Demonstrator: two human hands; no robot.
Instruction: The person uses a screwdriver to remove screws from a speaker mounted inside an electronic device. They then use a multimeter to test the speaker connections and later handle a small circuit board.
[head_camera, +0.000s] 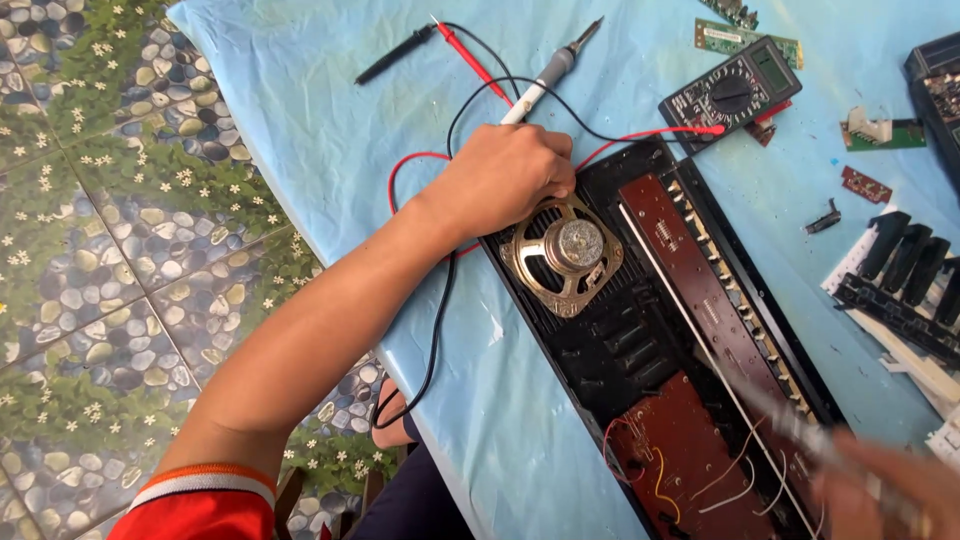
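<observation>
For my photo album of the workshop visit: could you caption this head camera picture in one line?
Left hand on a speaker in an opened black electronic case; blurred right hand over its circuit boards; multimeter nearby.

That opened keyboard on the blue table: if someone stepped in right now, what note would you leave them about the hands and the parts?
Left hand: fist resting on the open keyboard case, by the round speaker; it seems to grip the soldering iron, tip pointing away.
Right hand: blurred at the lower right, holding a thin tool over the brown circuit board with loose wires.
Multimeter lies beyond the case, its red and black probes lying unused.
Done: case opened, keys removed and set to the right.
Left: cannot tell from this view.
</observation>
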